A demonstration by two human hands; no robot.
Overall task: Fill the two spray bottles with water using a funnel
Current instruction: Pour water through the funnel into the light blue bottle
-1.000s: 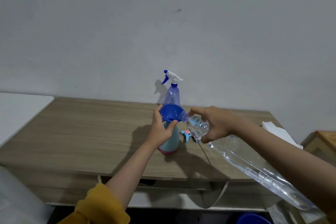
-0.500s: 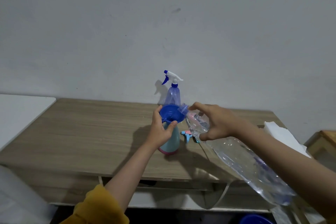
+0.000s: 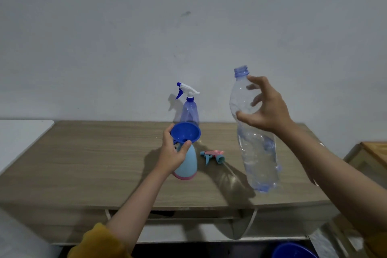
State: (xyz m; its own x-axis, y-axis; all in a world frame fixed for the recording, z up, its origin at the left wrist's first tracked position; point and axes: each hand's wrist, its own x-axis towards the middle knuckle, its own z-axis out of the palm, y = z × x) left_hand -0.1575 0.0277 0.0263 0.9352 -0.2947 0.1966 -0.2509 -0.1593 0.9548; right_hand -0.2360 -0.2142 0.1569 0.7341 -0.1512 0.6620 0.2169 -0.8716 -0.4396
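While the left hand closes its thumb and fingers around the neck of the light-blue spray bottle, a blue funnel sits in that bottle's open mouth, its rim tilted slightly toward the camera. This bottle stands upright on the wooden counter on a pink base, and the hand covers its upper left side. Just behind the funnel, near the wall, stands the second spray bottle, translucent blue with a white-and-blue trigger head still fitted; the funnel hides its lower part. A detached pink-and-teal trigger head lies on the counter just right of the light-blue bottle, apart from it. The right hand grips the upper body of a clear plastic water bottle, uncapped, held nearly upright with its mouth upward and well apart from the funnel. Whether its base touches the counter cannot be told. A blue bucket rim shows below the counter at lower right, and a white surface adjoins the counter at left. Compared with half a second earlier, the water bottle has been swung from a pouring tilt at the funnel's rim to upright at the right; the left hand's grip is unchanged.
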